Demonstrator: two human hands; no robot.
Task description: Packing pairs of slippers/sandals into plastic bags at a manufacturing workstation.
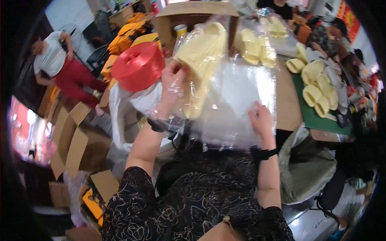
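Pale yellow slippers (206, 50) stand tilted in clear plastic film in front of me, beside an open cardboard box. My left hand (173, 76) is closed at their left side, its curled fingers gripping the film around them. Beneath and to the right lies a stack of clear plastic bags (237, 96), shiny and flat. At its right part, my right hand (260, 118) has its fingers bent, pinching the plastic; the exact layer between them cannot be made out. More bagged yellow slippers (251, 46) lie just beyond the stack.
A red roll of plastic twine (138, 66) sits left, above a white-lined bin (120, 116). The cardboard box (197, 9) stands behind. Loose yellow slippers (313, 94) lie on a green mat (301, 108) at right. A sack (307, 168) hangs below. Other people are at both sides.
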